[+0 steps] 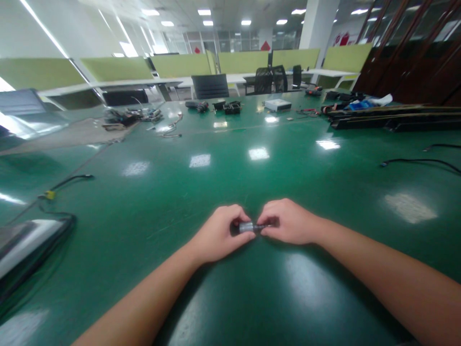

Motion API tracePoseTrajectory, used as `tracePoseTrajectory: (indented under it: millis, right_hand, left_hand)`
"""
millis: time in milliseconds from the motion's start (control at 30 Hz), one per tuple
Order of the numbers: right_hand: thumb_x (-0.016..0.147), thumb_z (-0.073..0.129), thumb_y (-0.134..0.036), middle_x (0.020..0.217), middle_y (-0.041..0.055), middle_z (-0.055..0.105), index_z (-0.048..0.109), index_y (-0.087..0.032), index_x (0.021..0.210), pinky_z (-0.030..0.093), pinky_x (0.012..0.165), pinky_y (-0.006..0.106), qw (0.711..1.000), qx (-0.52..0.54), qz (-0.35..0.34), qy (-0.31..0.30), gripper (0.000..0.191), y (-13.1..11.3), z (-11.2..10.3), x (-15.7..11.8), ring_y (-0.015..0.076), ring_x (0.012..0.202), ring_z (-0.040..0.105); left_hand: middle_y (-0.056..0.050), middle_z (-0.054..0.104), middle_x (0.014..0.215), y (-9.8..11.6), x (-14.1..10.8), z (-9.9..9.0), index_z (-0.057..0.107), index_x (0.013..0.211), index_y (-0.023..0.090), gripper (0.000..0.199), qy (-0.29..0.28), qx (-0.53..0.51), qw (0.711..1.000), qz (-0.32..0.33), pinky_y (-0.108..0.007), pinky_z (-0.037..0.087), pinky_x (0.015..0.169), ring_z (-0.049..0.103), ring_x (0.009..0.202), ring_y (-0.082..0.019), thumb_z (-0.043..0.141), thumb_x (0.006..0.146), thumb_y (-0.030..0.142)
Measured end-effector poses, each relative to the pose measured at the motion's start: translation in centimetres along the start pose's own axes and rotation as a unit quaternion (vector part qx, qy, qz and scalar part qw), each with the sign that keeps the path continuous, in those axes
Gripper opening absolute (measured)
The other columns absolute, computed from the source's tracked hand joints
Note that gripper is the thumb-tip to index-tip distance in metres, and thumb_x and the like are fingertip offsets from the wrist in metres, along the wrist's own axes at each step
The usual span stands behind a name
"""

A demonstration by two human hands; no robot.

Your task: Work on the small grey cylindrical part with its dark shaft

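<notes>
A small silver cylinder (246,227) with dark ends lies level between my hands, close above or on the green table (230,182); its exact kind is too small and blurred to make out. My left hand (224,233) is closed around the cylinder's left part, thumb along the near side and fingers on the far side. From its right end a narrower dark piece (260,228) sticks out. My right hand (284,222) pinches that piece between thumb and fingers. Part of the cylinder is hidden by the fingers of both hands.
A grey-white device with a black cable (32,250) lies at the left edge. Long black metal bars (392,117) are stacked at the far right. A silver box (277,105) and dark electronic parts (226,106) stand along the far side, with thin cables (414,161) at right.
</notes>
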State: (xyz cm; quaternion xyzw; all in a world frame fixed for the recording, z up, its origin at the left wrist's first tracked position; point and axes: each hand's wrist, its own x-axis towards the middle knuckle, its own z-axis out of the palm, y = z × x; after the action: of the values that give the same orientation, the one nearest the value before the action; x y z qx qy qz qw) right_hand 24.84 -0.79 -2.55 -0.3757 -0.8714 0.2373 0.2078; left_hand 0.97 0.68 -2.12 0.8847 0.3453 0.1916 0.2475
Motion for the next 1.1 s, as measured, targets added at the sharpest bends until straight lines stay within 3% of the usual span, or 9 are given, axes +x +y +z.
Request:
tracePoseTrajectory:
  millis: [400,867,1100]
  right_hand:
    - [0.078,0.072,-0.018,0.081,0.0009,0.069,0.073,-0.018,0.087,0.044,0.065,0.024,1.0,0.007,0.025,-0.001,0.009,0.7,-0.4,-0.6,0.0126,0.072,0.06]
    - [0.076,0.073,-0.021,0.073,0.0,0.068,0.075,-0.018,0.087,0.045,0.059,0.023,0.991,0.03,0.107,-0.075,0.012,2.7,-2.8,-1.4,0.0123,0.064,0.06]
    - [0.077,0.073,-0.022,0.08,0.0011,0.07,0.076,-0.018,0.089,0.047,0.063,0.024,0.993,0.048,0.089,-0.065,0.013,2.4,-2.7,-1.2,0.0128,0.069,0.061]
  left_hand:
    - [-0.001,0.066,0.089,-0.4,-0.1,0.2,0.062,0.092,0.02,0.02,-0.002,0.001,1.0,-0.001,-0.031,0.043,0.075,0.059,0.082,-0.018,0.072,0.086,0.036]
    - [-0.002,0.066,0.091,-1.1,-0.5,0.3,0.062,0.093,0.02,0.023,-0.01,0.004,1.0,-0.008,-0.031,0.044,0.077,0.06,0.084,-0.019,0.072,0.086,0.04]
    - [-0.001,0.066,0.091,-0.9,-0.4,0.3,0.062,0.093,0.02,0.022,-0.006,0.001,1.0,-0.003,-0.031,0.044,0.077,0.06,0.083,-0.018,0.072,0.086,0.038]
